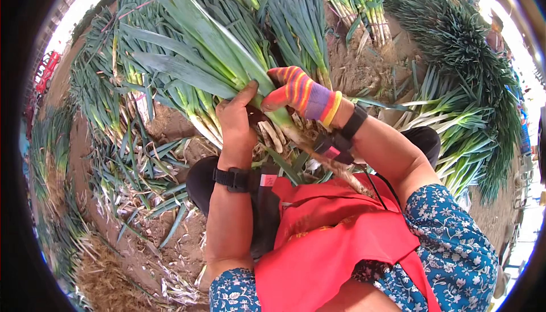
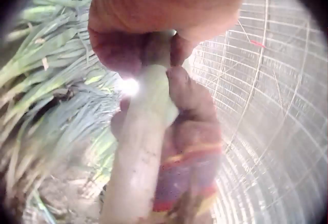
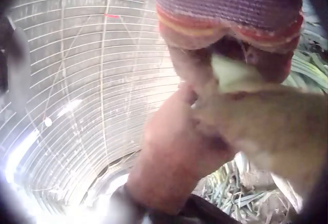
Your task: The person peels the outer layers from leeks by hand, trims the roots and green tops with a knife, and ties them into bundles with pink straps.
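Note:
A big leek lies slantwise across both hands, its broad green leaves fanning to the upper left and its pale, soil-stained stem pointing down toward the red apron. My bare left hand pinches it between thumb and fingers where the leaves meet the stem. Close beside it, my right hand, in a striped orange, yellow and purple glove, grips the same spot from the other side. In the left wrist view the white stem passes between the two hands. The right wrist view shows the dirty root end near the camera, blurred.
Tied bunches of leeks stand ahead on bare soil. A large pile of leeks lies at the right, with loose pale-stemmed ones before it. Trimmed leaves litter the ground at the left. A red apron covers the lap.

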{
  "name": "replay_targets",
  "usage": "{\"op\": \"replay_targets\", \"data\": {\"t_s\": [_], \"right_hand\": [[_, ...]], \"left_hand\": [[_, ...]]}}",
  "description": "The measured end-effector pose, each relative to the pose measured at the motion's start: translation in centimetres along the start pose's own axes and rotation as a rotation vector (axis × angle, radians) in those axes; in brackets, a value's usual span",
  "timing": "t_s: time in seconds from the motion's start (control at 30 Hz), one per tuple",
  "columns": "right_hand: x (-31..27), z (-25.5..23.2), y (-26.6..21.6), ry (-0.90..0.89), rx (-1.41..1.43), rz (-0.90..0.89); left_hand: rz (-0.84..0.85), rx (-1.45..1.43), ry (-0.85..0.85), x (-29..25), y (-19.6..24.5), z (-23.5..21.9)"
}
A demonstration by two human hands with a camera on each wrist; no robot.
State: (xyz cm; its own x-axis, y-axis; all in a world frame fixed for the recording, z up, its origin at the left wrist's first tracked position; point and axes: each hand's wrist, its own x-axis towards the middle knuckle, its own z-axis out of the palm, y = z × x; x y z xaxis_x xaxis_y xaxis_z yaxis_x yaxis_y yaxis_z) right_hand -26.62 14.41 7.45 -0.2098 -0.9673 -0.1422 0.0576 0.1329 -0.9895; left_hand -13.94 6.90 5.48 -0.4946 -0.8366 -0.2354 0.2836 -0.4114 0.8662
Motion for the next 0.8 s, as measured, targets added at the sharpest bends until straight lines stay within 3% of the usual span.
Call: {"op": "replay_targets", "data": {"t_s": [0.03,0.07,0.13,0.2,0.23,0.3,0.33,0.37,0.4,0.47,0.53,0.57,0.63,0.7,0.73,0.8], "right_hand": [[0.5,0.3,0.9,0.017,-0.104,-0.178],[0.1,0.7,0.5,0.010,-0.106,-0.175],[-1.0,1.2,-0.4,0.160,-0.559,-0.513],[-2.9,1.2,-0.4,0.192,-0.561,-0.560],[-3.8,-0.1,0.8,0.266,-0.973,-0.923],[-6.6,-0.8,1.1,0.223,-1.000,-0.911],[-8.4,-0.5,0.3,0.104,-0.659,-0.623],[-10.2,-0.2,-0.6,0.089,-0.300,-0.350],[-10.9,-1.1,0.1,0.119,-0.122,-0.096],[-11.6,-4.2,5.1,0.189,-0.229,-0.017],[-13.0,-9.4,13.2,0.012,-0.896,0.016],[-14.8,-12.2,20.4,-0.048,-0.993,0.174],[-15.7,-13.1,23.1,-0.095,-1.090,0.321],[-14.9,-9.8,14.2,0.105,-1.081,0.483],[-15.1,-9.0,12.3,0.213,-1.059,0.577],[-14.2,-8.6,11.2,0.215,-1.217,-0.228]], "left_hand": [[0.002,-0.003,0.005,0.3,-0.3,0.0],[0.033,0.046,0.093,0.4,-0.5,0.3],[0.064,0.096,0.186,0.4,-0.8,0.5],[0.126,0.127,0.155,-0.1,-0.3,0.8],[0.257,0.018,0.192,1.2,-1.8,0.6],[0.208,-0.007,0.246,2.0,-0.9,-0.6],[0.159,-0.018,0.278,2.2,-0.4,-1.1],[0.192,-0.028,0.320,1.8,0.4,-1.2],[0.193,-0.022,0.314,1.7,0.7,-1.5],[0.209,-0.024,0.271,1.2,1.2,-2.2],[0.217,-0.034,0.242,0.9,0.8,-2.7],[0.244,-0.040,0.262,0.8,0.8,-2.8],[0.331,-0.035,0.229,0.7,0.9,-3.3],[0.323,-0.051,0.236,0.8,1.1,-3.3],[0.299,-0.059,0.232,0.7,0.9,-3.1],[0.282,-0.060,0.171,0.6,0.5,-2.3]]}}
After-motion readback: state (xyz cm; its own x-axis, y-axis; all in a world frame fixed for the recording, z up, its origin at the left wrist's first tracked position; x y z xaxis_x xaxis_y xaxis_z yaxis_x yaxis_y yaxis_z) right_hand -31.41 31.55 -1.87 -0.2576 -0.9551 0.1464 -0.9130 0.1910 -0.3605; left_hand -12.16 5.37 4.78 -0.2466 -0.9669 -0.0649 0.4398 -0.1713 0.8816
